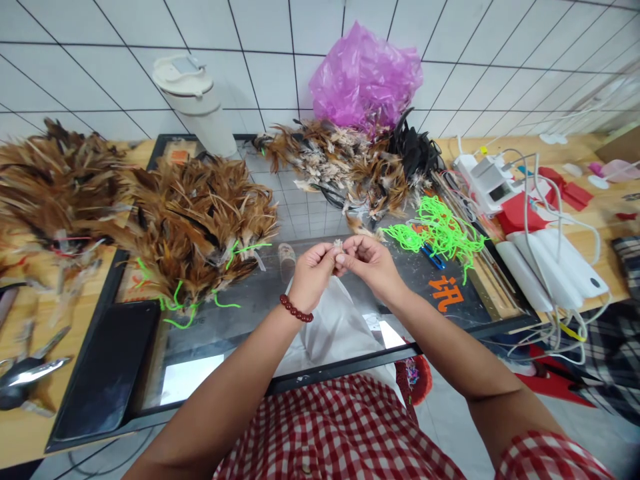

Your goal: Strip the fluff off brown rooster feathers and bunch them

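My left hand (316,270), with a dark red bead bracelet (296,309) at its wrist, meets my right hand (371,265) over the middle of the glass-topped board. Thumbs and fingertips of both are pinched together around a small whitish tuft (338,244); its kind is too small to tell. Just beyond the right fingers lie a few brown feathers (361,225), and I cannot tell whether they join the tuft. A small clear cup (287,261) stands left of the left hand. Bright green cords (440,227) lie in a tangle beyond the right hand.
Brown feather bundles (200,213) cover the left side, some tied with green cord. More feathers (330,157) lie at the back below a purple plastic bag (367,73). A white tumbler (197,107), a black tablet (107,370), scissors (35,373) and a power strip (480,180) surround the area.
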The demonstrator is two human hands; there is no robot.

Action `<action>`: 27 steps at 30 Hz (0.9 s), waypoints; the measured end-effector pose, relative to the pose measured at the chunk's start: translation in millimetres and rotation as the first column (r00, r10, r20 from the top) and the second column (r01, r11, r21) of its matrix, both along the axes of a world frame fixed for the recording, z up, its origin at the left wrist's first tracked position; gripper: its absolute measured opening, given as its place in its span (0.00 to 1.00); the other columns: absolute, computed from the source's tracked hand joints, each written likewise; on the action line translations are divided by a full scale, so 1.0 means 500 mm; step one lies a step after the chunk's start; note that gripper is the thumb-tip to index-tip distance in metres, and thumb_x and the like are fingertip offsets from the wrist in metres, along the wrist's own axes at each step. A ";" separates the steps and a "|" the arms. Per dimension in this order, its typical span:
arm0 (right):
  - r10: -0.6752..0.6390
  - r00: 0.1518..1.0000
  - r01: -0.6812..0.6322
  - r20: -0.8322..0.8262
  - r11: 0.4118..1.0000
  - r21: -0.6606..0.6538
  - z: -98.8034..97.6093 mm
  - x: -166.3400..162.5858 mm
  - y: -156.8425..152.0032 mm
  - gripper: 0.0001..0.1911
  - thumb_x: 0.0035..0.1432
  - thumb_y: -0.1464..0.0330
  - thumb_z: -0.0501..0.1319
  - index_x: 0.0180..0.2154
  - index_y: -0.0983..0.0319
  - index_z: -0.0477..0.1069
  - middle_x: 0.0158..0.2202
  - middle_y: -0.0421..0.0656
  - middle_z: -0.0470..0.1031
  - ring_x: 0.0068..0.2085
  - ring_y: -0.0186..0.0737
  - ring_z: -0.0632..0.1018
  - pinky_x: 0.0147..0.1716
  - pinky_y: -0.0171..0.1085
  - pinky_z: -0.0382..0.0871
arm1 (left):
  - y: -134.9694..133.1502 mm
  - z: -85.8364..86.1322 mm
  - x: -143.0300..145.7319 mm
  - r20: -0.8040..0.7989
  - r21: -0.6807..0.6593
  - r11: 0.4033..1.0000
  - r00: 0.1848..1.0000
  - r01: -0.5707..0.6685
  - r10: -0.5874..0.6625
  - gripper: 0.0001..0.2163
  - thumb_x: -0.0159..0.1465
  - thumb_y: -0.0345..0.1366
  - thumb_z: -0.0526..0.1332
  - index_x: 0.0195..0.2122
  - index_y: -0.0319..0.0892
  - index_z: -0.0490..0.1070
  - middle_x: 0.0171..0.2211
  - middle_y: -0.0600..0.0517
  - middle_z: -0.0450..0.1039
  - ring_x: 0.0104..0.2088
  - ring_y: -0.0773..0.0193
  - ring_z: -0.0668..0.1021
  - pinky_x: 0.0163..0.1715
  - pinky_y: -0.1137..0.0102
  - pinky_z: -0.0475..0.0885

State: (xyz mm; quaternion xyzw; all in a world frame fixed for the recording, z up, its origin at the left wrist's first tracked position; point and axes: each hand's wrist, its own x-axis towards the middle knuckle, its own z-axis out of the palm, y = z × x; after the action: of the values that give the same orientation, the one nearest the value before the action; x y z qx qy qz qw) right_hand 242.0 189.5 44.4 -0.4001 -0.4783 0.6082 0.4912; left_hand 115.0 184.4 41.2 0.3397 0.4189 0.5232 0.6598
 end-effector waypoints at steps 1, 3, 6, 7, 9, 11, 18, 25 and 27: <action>0.013 1.000 -0.012 -0.025 1.000 0.004 0.001 0.001 0.000 0.20 0.45 0.60 0.70 0.37 0.61 0.68 0.24 0.33 0.65 0.25 0.30 0.74 0.26 0.33 0.73 | -0.001 0.001 0.000 0.007 0.011 1.000 1.000 0.017 -0.017 0.14 0.51 0.44 0.68 0.25 0.38 0.71 0.19 0.55 0.67 0.20 0.72 0.69 0.22 0.76 0.65; 0.053 0.996 -0.053 -0.076 0.999 0.001 0.004 0.004 0.001 0.23 0.45 0.60 0.70 0.43 0.60 0.69 0.27 0.34 0.68 0.26 0.31 0.75 0.26 0.34 0.73 | -0.002 0.005 -0.002 0.028 0.011 0.996 0.996 0.085 -0.085 0.14 0.51 0.44 0.68 0.25 0.38 0.71 0.18 0.55 0.66 0.21 0.72 0.70 0.23 0.75 0.66; 0.150 0.980 -0.153 -0.128 0.988 -0.017 0.006 0.012 0.001 0.24 0.48 0.60 0.68 0.47 0.60 0.69 0.26 0.35 0.71 0.24 0.31 0.75 0.23 0.33 0.73 | -0.005 0.013 -0.006 0.077 0.000 0.977 0.974 0.214 -0.214 0.14 0.51 0.44 0.68 0.23 0.38 0.69 0.18 0.55 0.65 0.21 0.71 0.70 0.24 0.74 0.66; 0.181 0.974 -0.186 -0.137 0.982 -0.022 0.006 0.015 0.001 0.23 0.50 0.60 0.67 0.47 0.61 0.69 0.25 0.35 0.72 0.23 0.31 0.74 0.23 0.34 0.73 | -0.006 0.015 -0.008 0.087 0.003 0.969 0.965 0.248 -0.248 0.14 0.52 0.43 0.68 0.22 0.38 0.69 0.18 0.55 0.65 0.21 0.71 0.71 0.24 0.74 0.66; 0.218 0.965 -0.224 -0.147 0.974 -0.028 0.004 0.019 0.001 0.21 0.53 0.59 0.65 0.47 0.61 0.70 0.22 0.36 0.72 0.22 0.32 0.74 0.23 0.35 0.73 | -0.008 0.019 -0.010 0.092 0.015 0.957 0.952 0.291 -0.291 0.14 0.52 0.43 0.68 0.21 0.38 0.68 0.19 0.54 0.66 0.22 0.70 0.71 0.24 0.74 0.66; 0.214 0.966 -0.220 -0.145 0.975 -0.026 0.001 0.022 0.002 0.19 0.53 0.59 0.65 0.44 0.61 0.72 0.22 0.36 0.73 0.21 0.32 0.74 0.22 0.35 0.73 | -0.010 0.021 -0.011 0.089 0.019 0.951 0.947 0.309 -0.309 0.14 0.52 0.43 0.68 0.21 0.38 0.69 0.19 0.54 0.66 0.22 0.70 0.71 0.24 0.73 0.66; 0.074 0.991 -0.070 -0.109 0.997 0.041 -0.003 0.017 0.005 0.11 0.52 0.61 0.66 0.28 0.63 0.72 0.25 0.37 0.70 0.20 0.30 0.72 0.17 0.32 0.69 | -0.010 0.022 -0.009 0.111 0.012 0.948 0.942 0.317 -0.316 0.14 0.52 0.43 0.68 0.22 0.38 0.69 0.20 0.53 0.68 0.23 0.69 0.72 0.27 0.73 0.68; -0.071 0.988 0.044 0.134 0.980 0.196 0.006 0.015 0.003 0.13 0.54 0.59 0.64 0.26 0.61 0.70 0.21 0.36 0.67 0.22 0.30 0.69 0.22 0.32 0.67 | -0.012 0.009 -0.004 -0.074 0.038 0.966 0.965 0.254 -0.251 0.13 0.54 0.44 0.66 0.26 0.37 0.74 0.24 0.50 0.73 0.24 0.70 0.73 0.26 0.74 0.68; -0.137 0.962 0.067 0.236 0.957 0.284 0.005 0.020 0.008 0.12 0.56 0.60 0.63 0.27 0.61 0.72 0.26 0.39 0.70 0.28 0.32 0.72 0.30 0.34 0.69 | -0.010 0.007 -0.007 -0.153 0.051 0.983 0.974 0.178 -0.168 0.12 0.54 0.43 0.66 0.24 0.38 0.74 0.21 0.51 0.72 0.22 0.71 0.72 0.24 0.75 0.66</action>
State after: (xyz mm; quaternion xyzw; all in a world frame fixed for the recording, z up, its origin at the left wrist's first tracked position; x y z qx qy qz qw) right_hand 252.0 193.8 46.7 -0.4272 -0.5948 0.4540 0.5075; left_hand 111.5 179.6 44.6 0.4338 0.4183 0.4503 0.6588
